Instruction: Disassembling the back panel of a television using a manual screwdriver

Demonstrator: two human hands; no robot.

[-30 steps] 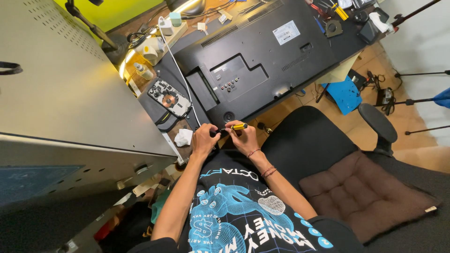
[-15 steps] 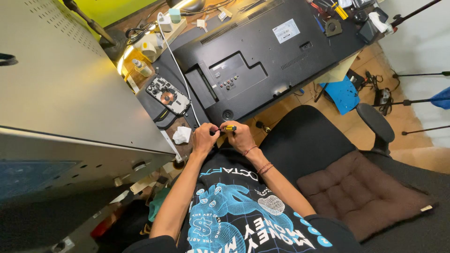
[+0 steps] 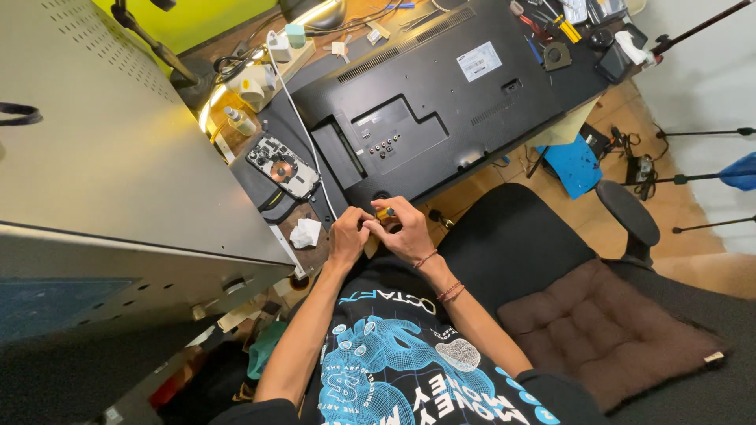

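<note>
Left hand: the left hand (image 3: 348,236) is curled at the near edge of the bench, fingertips pinched against the tip end of the tool; what it pinches is too small to tell.
Right hand: the right hand (image 3: 405,232) is closed around the tool, touching the left hand, with string bands on its wrist.
Tool: the tool (image 3: 385,212), a short yellow piece with a dark end, sticks up from between the two hands, just beside the near edge of the TV.
TV: the TV (image 3: 441,102), a large black flat set, lies back side up across the bench, a white label near its far right corner and a row of ports near its middle.
Phone: the phone (image 3: 282,167), opened with its insides showing, lies on a dark mat left of the TV.
Cable: a white cable (image 3: 303,126) runs from the far left corner of the bench past the phone toward the hands.
Tissue: a crumpled tissue (image 3: 305,233) lies at the near edge, just left of the left hand.
Bottle: a small bottle (image 3: 239,120) stands near the far left corner.
Chair: a black chair (image 3: 512,244) with a brown cushion (image 3: 606,330) sits right of the person.
Panel: a grey perforated panel (image 3: 102,157) fills the left side.
</note>
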